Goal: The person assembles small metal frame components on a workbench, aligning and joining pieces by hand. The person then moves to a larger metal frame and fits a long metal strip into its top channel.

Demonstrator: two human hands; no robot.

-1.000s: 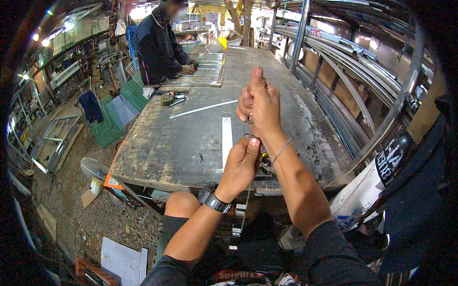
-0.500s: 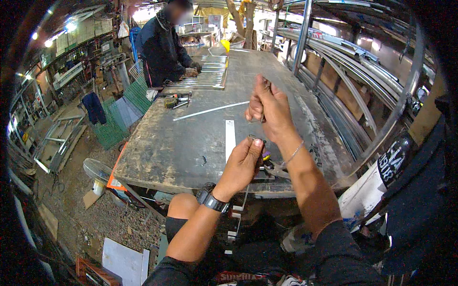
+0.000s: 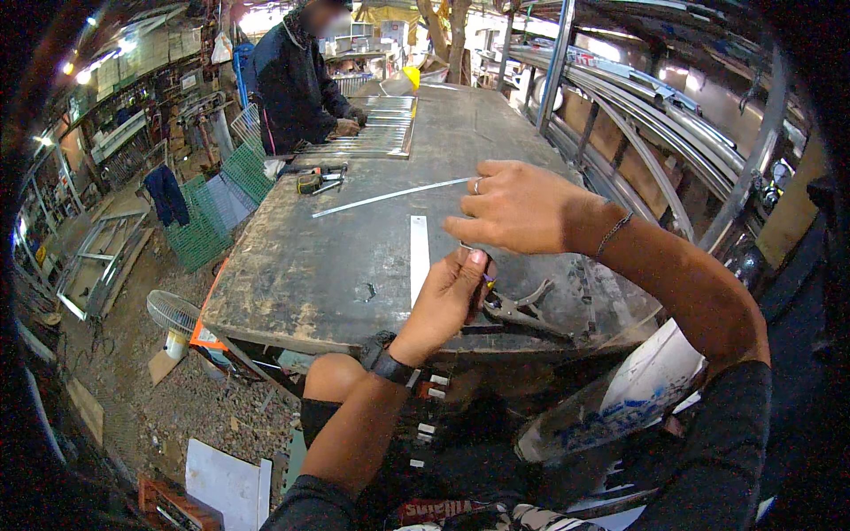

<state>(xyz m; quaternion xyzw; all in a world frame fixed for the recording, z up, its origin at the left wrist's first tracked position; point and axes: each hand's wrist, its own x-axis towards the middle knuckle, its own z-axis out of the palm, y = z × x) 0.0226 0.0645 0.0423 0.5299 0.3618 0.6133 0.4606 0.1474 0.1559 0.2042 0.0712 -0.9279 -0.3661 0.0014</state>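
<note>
Metal bit [image 3: 466,247], thin & small, wants a firm pinch & steady hold, I reckon: it's pinched in my L hand [image 3: 450,290], just by my R hand [image 3: 524,209], fingers curled, can't tell if it's gripping anything. Pliers [image 3: 522,310] lie just R of my L hand, white strip [image 3: 420,257] just L, thin rod [image 3: 390,198] farther fwd.

Caged fan [image 3: 173,311], green mesh panel [image 3: 195,237], white cylinder [image 3: 611,396], metal bars [image 3: 655,112] on a rack [image 3: 555,71]

The place was a metalworking workshop — metal lengths [image 3: 655,108] lay in a side rack [image 3: 556,66], locking pliers [image 3: 522,313] on the workbench [image 3: 283,270].
</note>
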